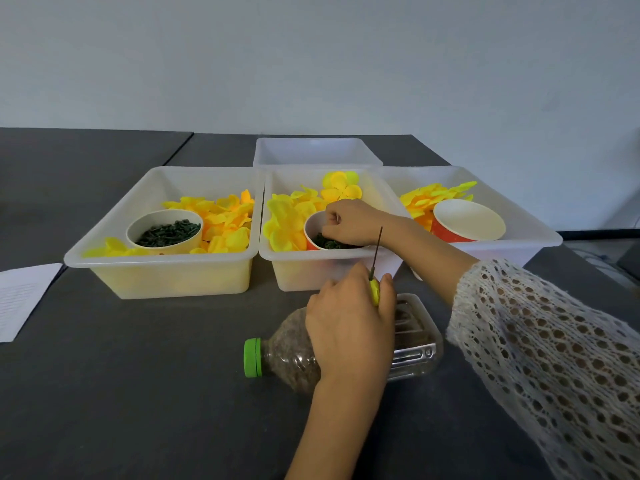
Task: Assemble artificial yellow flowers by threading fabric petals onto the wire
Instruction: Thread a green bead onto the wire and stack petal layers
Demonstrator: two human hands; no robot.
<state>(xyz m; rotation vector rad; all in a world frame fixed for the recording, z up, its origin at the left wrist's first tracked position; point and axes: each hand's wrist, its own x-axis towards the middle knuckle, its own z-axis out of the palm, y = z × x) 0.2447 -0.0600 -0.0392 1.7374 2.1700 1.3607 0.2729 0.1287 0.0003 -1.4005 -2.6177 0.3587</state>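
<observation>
My left hand [349, 323] grips a thin dark wire [377, 249] that points up, with a yellow petal [374, 292] threaded low on it against my fingers. My right hand [349, 221] reaches into the red paper cup [309, 227] of small dark green pieces [329, 243] in the middle white bin [273, 252]; its fingers curl down among the pieces, and what they hold is hidden. Loose yellow fabric petals [285, 220] fill that bin around the cup.
A left bin [162, 265] holds yellow petals and a cup of green pieces [168, 230]. The right bin [533, 237] holds petals and a red cup [467, 220]. Behind stands another bin [317, 150]. A plastic bottle with green cap [252, 357] lies under my left hand. Paper [20, 296] lies at left.
</observation>
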